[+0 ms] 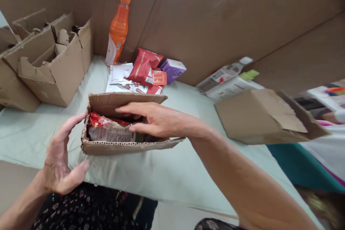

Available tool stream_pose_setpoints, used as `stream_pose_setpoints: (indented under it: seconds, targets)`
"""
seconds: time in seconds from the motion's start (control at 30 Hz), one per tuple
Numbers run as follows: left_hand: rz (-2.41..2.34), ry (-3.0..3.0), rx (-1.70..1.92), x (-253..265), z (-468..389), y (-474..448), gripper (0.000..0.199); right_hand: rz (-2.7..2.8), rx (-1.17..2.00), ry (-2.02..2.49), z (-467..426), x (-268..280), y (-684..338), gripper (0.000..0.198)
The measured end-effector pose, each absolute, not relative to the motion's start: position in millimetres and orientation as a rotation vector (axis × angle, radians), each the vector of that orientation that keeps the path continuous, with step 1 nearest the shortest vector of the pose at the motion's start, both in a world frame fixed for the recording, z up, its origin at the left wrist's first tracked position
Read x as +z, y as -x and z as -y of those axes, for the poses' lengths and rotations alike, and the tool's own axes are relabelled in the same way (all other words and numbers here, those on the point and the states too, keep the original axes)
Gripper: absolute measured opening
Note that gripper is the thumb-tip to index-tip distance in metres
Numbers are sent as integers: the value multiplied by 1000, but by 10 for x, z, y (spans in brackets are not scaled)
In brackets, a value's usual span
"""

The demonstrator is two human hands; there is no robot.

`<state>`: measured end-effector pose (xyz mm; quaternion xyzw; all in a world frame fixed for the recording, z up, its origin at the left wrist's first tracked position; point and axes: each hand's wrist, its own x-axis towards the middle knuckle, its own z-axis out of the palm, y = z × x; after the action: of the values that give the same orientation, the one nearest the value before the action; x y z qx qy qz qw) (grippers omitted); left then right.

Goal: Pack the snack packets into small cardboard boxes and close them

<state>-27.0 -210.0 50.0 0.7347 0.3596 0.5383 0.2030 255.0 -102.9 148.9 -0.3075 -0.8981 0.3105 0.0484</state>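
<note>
A small open cardboard box (132,146) lies in front of me with a red and clear shiny packet (98,119) and a white panel of printed text (113,134) inside. My right hand (151,118) reaches in from the right, index finger stretched out and thumb apart over the contents; its other fingers are partly hidden. Beside the box's left end, my left hand (61,158) is open, thumb and fingers spread, with fingertips at or close to the cardboard edge. What lies under my right hand is hidden.
Behind the box stand an orange drink bottle (118,30), a red packet (145,66), white sachets (121,73) and a purple carton (174,70). Cut cardboard boxes (67,68) fill the left. At right are a clear bottle (222,77) and another cardboard box (248,115).
</note>
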Motion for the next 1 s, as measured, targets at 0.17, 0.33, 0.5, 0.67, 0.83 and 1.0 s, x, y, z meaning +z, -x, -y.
stream_pose_setpoints:
  seconds: [0.17,0.33,0.5,0.67,0.83,1.0]
  targets:
    - [-1002,-2188,1516,508,2028,305,77,2384,963,1022,1212,1446,-2819,54]
    - [-1063,-2437,1445,618,1966,211,51,2253,941,1080,1314,1357,-2875,55]
    - [-1094,-2532,1383,686,1926,157,35,2258,886,1033,1304,1349,-2887,47]
    - [-1204,-2515,1396,728,1907,139,28,2216,813,964,1419,1475,-3061,44]
    - [-1383,-2265,1460,639,1884,92,75,2116,506,1138,1467,1372,-3139,49]
    - [-1392,-2336,1453,628,1860,67,69,2163,242,1254,1354,1184,-3087,62]
